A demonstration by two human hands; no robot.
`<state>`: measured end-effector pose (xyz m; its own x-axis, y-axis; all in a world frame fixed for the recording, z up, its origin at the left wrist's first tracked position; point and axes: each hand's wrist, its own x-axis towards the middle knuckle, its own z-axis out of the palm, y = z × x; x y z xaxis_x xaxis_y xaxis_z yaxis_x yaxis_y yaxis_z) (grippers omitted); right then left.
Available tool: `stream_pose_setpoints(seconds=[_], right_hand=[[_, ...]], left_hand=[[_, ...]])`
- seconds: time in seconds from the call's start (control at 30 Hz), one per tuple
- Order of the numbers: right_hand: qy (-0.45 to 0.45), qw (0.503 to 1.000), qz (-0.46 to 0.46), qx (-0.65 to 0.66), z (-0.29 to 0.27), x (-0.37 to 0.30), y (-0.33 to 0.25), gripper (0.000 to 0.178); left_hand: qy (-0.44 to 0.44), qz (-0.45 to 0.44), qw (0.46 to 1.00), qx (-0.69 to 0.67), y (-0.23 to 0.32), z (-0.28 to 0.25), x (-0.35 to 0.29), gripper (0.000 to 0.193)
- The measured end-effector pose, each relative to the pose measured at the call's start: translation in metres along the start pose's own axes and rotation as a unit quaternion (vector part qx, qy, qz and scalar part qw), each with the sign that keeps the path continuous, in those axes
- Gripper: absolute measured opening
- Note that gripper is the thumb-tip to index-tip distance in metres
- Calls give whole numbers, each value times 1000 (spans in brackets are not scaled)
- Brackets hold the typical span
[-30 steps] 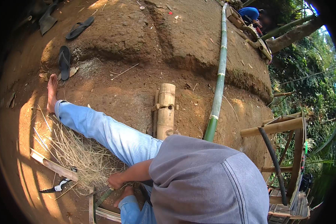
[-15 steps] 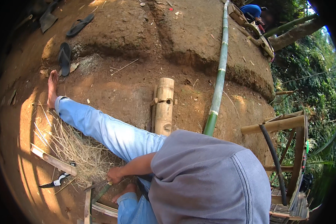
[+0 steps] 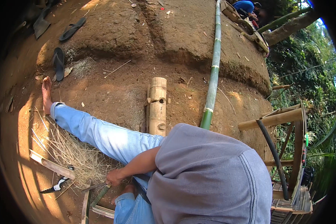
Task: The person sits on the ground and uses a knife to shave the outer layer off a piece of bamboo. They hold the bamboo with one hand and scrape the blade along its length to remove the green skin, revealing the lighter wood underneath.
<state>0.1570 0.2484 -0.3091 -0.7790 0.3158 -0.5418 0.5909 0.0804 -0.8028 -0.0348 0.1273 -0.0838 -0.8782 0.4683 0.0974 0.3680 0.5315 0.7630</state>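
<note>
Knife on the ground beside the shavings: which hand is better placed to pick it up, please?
Probably the left hand: it sits at the edge of the shavings, close to the knife, though it already grips a green bamboo strip. The right hand is hidden behind the grey shirt.

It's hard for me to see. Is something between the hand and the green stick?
No. The hand already grips the green stick, and nothing shows between them. Dry shavings lie just beside it.

A long green bamboo pole (image 3: 214, 71) lies on bare earth, black sandals (image 3: 58, 62) well apart.
</note>
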Motion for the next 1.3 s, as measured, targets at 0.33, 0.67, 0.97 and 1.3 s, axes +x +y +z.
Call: stream_pose_setpoints(seconds=[0.33, 0.67, 0.97, 1.3], right_hand=[[74, 987, -119, -76, -21, -33, -31, 23], [-14, 990, -52, -133, -53, -17, -47, 34], [-9, 992, 32, -118, -55, -11, -1, 22], [-40, 991, -129, -26, -46, -66, -109, 25]], left_hand=[[20, -12, 1000, 3, -9, -33, 32, 64], [15, 65, 998, -22, 16, -84, 41, 55], [59, -19, 997, -56, 8, -100, 23, 63], [110, -74, 990, -48, 1, -100, 29, 63]])
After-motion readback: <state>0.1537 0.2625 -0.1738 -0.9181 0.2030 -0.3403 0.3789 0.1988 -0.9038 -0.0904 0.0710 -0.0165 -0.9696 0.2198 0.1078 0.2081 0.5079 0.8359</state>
